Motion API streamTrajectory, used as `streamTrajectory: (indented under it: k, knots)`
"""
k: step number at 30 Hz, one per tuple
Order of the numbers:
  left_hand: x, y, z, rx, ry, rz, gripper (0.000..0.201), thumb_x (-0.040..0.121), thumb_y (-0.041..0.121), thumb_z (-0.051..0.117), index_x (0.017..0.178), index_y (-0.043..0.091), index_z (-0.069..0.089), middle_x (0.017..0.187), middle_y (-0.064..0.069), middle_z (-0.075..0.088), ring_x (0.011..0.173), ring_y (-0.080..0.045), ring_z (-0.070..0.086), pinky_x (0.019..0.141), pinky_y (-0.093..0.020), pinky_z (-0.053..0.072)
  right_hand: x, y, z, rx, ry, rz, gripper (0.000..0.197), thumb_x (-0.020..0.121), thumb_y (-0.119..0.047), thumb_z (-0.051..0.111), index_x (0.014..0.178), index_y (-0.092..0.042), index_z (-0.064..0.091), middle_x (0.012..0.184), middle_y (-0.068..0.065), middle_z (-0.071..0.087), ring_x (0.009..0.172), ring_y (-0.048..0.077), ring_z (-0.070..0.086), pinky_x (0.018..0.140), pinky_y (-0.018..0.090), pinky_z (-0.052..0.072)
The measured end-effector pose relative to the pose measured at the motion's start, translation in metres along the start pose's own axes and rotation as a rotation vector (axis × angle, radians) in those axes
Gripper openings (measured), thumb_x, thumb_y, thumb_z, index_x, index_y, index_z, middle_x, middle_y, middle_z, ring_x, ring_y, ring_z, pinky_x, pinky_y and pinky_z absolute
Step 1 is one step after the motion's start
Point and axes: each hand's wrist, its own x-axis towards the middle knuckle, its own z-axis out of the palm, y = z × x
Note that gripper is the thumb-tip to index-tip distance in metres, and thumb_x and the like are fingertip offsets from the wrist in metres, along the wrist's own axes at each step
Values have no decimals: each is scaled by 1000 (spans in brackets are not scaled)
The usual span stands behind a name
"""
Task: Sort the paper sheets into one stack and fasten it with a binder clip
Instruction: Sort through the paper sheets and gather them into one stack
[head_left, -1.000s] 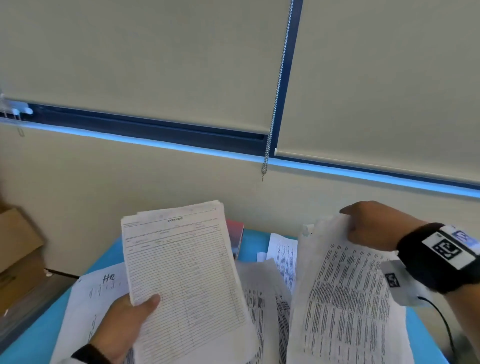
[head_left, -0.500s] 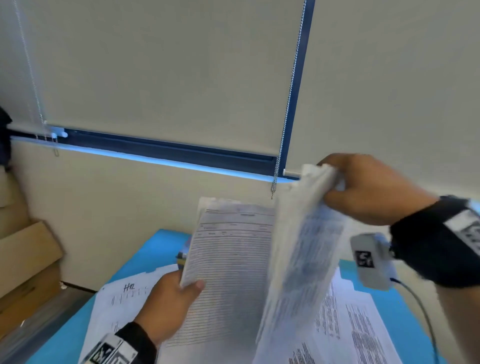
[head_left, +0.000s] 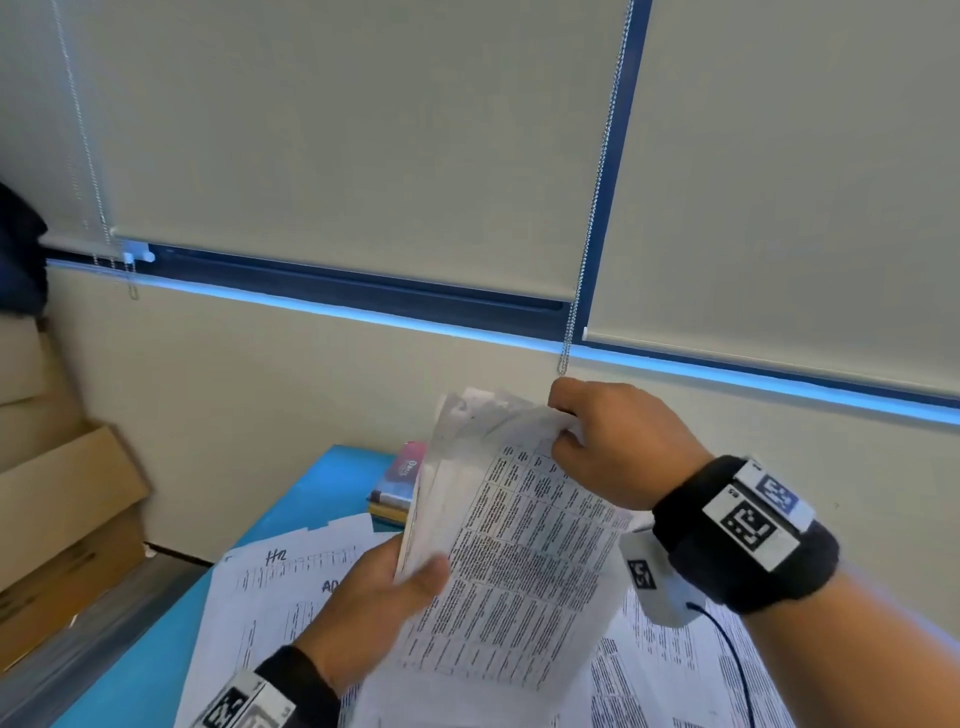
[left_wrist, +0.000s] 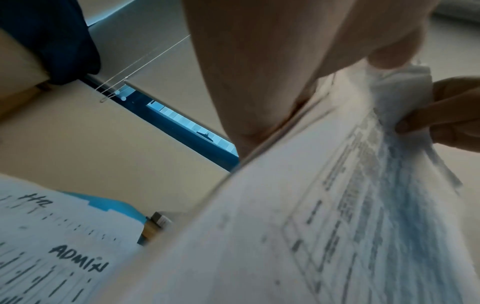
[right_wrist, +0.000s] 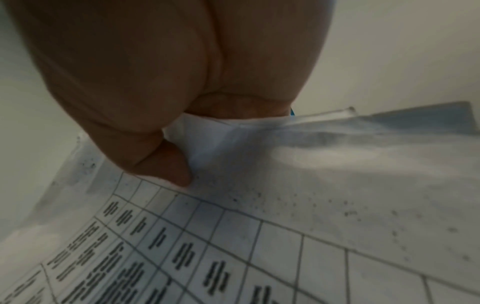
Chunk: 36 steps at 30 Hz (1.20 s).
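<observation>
A bundle of printed paper sheets (head_left: 519, 551) is held upright above the blue table (head_left: 322, 493). My left hand (head_left: 384, 597) grips its lower left edge, thumb across the front sheet. My right hand (head_left: 608, 441) pinches the top corner of the front sheet with the printed table (right_wrist: 233, 236); that corner is crumpled under the fingers (right_wrist: 166, 168). In the left wrist view the sheets (left_wrist: 337, 205) run up from the palm to the right hand's fingertips (left_wrist: 415, 123). More loose sheets (head_left: 270, 587) lie flat on the table, one marked "ADMIN" (left_wrist: 78, 259). No binder clip shows in any view.
A small stack of books (head_left: 400, 488) lies at the table's far edge behind the held sheets. Cardboard boxes (head_left: 57, 499) stand to the left by the wall. A blind chain (head_left: 592, 208) hangs down just above my right hand.
My right hand lifted its sheet off the table and brought it left onto the bundle in my left hand. The two now lie together, both hands holding them.
</observation>
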Motion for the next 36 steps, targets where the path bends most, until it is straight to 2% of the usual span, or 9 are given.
streamTrajectory:
  k: [3, 6, 11, 14, 17, 22, 26, 30, 36]
  knots:
    - [5, -6, 11, 152, 142, 6, 12, 87, 34, 69, 95, 26, 70, 87, 0, 74, 85, -16, 66, 78, -31, 53, -2, -3, 10, 4, 67, -37, 2, 88, -22, 50, 88, -20, 51, 73, -2, 57, 67, 23, 54, 54, 31, 38]
    - [6, -13, 13, 115, 252, 0, 9, 93, 23, 62, 91, 17, 68, 85, -5, 69, 79, -19, 60, 67, -27, 44, -9, 8, 26, 133, 238, 8, 18, 88, -28, 58, 105, -21, 56, 90, -11, 55, 85, 15, 54, 73, 29, 41]
    - [10, -32, -3, -64, 368, -60, 8, 91, 14, 66, 90, 8, 71, 92, -13, 75, 94, -30, 66, 85, -37, 47, -41, 37, 85, 710, 586, 490, 66, 70, -31, 64, 132, -19, 43, 127, -7, 45, 116, 11, 46, 97, 30, 37]
    - [11, -41, -11, -184, 405, -141, 8, 89, 9, 66, 95, 8, 72, 95, -12, 76, 100, -35, 66, 101, -52, 44, -59, 34, 135, 1252, 341, 636, 61, 66, -24, 64, 125, -23, 48, 121, 5, 62, 112, 24, 60, 87, 29, 48]
    - [11, -45, -8, -237, 454, -152, 7, 90, 10, 66, 93, 12, 72, 94, -11, 76, 100, -36, 65, 102, -52, 43, -70, 14, 171, 1326, 104, 580, 36, 81, -14, 66, 116, -21, 58, 106, 1, 73, 102, 18, 69, 87, 33, 56]
    - [9, -29, 0, -239, 484, -11, 21, 94, 5, 59, 90, 24, 67, 93, 4, 70, 93, -21, 62, 91, -36, 41, -61, -5, 171, 1247, 238, 504, 18, 89, -8, 64, 101, -21, 66, 97, -3, 75, 90, 10, 70, 75, 24, 55]
    - [11, -19, -9, -280, 443, 104, 38, 85, -13, 58, 99, 22, 66, 83, 8, 77, 92, -20, 65, 82, -35, 47, -53, -3, 158, 1349, 319, 389, 36, 72, -9, 66, 108, -13, 64, 99, 9, 73, 93, 22, 70, 77, 36, 59]
    - [15, -19, -16, -385, 431, 75, 42, 59, 2, 68, 98, 18, 65, 91, 2, 75, 101, -31, 61, 98, -44, 43, -52, -1, 151, 1496, 262, 275, 51, 68, -11, 68, 118, -15, 60, 105, 19, 66, 96, 30, 65, 81, 42, 55]
    - [20, -20, -16, -255, 411, 35, 41, 64, 9, 71, 104, 18, 67, 95, 1, 76, 103, -27, 65, 94, -42, 46, -45, -12, 146, 1270, 312, 427, 7, 89, -14, 65, 85, -11, 70, 73, -1, 71, 67, 11, 65, 63, 26, 51]
